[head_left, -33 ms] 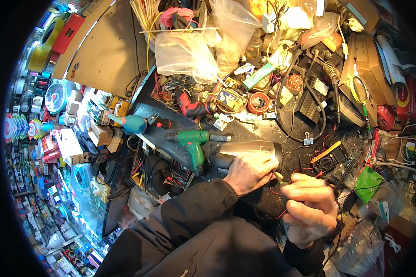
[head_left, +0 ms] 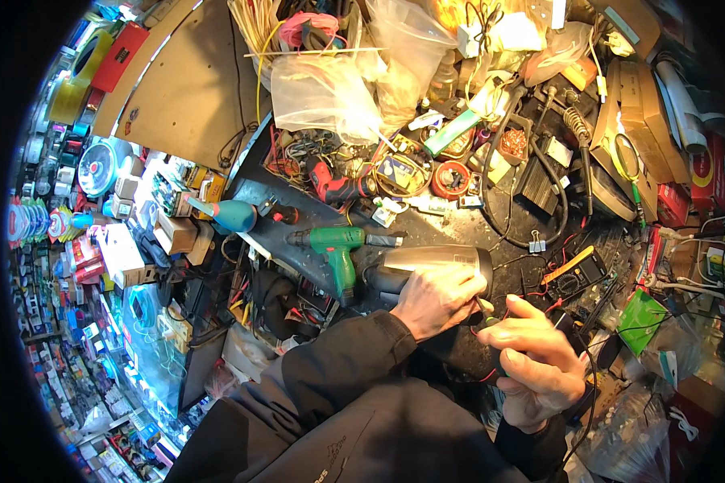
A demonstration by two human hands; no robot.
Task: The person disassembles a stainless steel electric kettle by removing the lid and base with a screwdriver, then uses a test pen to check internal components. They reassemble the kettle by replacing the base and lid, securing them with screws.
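My left hand (head_left: pixel 439 299) lies over a dark, rounded appliance body (head_left: pixel 427 258) with a shiny upper side. Its thumb and fingers are pinched together at the right end, where a small yellow-green piece (head_left: pixel 486 306) sticks out; its kind I cannot make out. Close by on the right, my right hand (head_left: pixel 536 362) has its index finger raised and its other fingers partly bent. Its fingertips are near the yellow-green piece, and I see nothing gripped between them. A green power drill (head_left: pixel 340 241) lies left of the appliance body.
A multimeter (head_left: pixel 576 274) with an orange edge lies to the right, thin wires around it. Behind are a red power tool (head_left: pixel 330 182), a red round tin (head_left: pixel 451 179) and a black cable loop (head_left: pixel 565 193). A teal blower bulb (head_left: pixel 235 216) stands left. Plastic bags (head_left: pixel 322 97) crowd the back.
My right hand's index finger has lifted and straightened, and its fingers have spread away from the yellow-green piece. My left hand has stayed nearly in place.
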